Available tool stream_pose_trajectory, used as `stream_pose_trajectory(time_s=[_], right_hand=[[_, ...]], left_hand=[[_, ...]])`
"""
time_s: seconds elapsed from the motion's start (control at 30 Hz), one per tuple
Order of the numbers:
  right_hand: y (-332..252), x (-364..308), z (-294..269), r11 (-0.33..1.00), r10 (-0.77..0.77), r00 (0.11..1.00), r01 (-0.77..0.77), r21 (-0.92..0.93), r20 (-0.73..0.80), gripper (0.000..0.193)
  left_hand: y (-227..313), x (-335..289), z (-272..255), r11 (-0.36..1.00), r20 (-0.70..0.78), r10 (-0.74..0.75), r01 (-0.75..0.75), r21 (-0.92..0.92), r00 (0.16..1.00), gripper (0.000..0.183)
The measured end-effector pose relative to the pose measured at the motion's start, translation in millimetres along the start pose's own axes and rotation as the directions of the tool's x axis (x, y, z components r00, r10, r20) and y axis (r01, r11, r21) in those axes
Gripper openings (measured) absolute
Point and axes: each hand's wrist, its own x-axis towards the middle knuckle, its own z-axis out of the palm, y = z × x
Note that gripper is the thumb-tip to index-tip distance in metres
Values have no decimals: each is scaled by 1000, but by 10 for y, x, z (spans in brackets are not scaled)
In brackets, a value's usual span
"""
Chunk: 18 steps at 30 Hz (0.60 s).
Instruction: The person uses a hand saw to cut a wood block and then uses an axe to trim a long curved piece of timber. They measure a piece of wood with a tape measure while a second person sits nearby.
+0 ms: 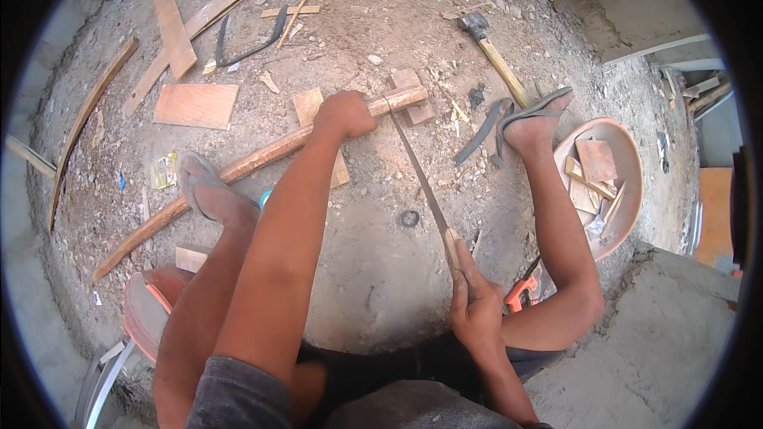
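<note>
A long round wooden pole (262,149) lies slantwise over the ground, its far right end raised on a wooden block (405,79). A short flat board (307,103) passes beneath it further left. My left hand (346,114) is closed around the pole near that end. In my right hand (477,307) I grip the wooden handle of a handsaw (421,171). Its narrow blade reaches away from me, and the tip part rests at a cut in the pole, just right of my left hand. My left foot (213,189) is against the pole.
A hammer (499,62) with a wooden handle lies by my right foot. To the right stands a pale basin (633,210) of wood scraps. Beside my right leg is an orange-handled tool (517,294). Several boards (196,105) and dark strips (256,52) lie at the far left.
</note>
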Motion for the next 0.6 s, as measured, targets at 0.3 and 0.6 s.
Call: stream_pose_trajectory(time_s=[0.3,0.6], right_hand=[[157,1496,791,995,-12,998,6,-102,-56,47],[56,145,44,998,11,998,-7,60,-56,49]], left_hand=[[81,92,30,997,37,72,-73,14,997,51],[83,37,12,1000,-2,19,-19,22,1000,52]])
